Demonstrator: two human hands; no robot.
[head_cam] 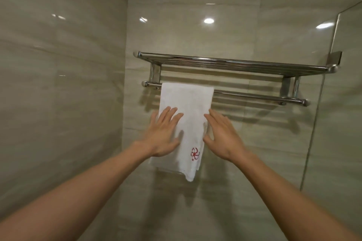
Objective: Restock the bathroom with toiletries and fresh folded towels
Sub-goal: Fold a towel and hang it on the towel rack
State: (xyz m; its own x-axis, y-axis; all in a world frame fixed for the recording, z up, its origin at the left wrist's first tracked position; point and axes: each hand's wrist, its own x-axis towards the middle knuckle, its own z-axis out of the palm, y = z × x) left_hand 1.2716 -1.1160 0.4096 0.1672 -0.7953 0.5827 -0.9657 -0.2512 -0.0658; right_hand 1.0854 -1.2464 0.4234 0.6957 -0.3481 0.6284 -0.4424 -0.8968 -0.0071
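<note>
Head view, facing the tiled corner wall. White towel (pixel 186 115) hangs folded over the lower bar (pixel 254 96) of the chrome rack (pixel 235 63), at the bar's left end; a red embroidered emblem (pixel 195 154) shows near its lower hem. Hem hangs slightly uneven, one corner lower on the right.

Left hand (pixel 163 133): fingers straight, palm flat against the towel's left half, pressing or smoothing it. Grasping nothing. Right hand (pixel 223 135): fingers straight and together, set at the towel's right edge, apparently touching it; also grasping nothing.

Progress, judged from this view: one towel is hung and appears to be getting its final straightening. The rack's top shelf carries nothing that I can see from below, so folded towels there seem not yet placed. No toiletries are in view; cannot tell whether that part is done elsewhere. Glass panel (pixel 323 103) stands at the right, just beside the rack's end.

Estimate: early to middle of the job.
</note>
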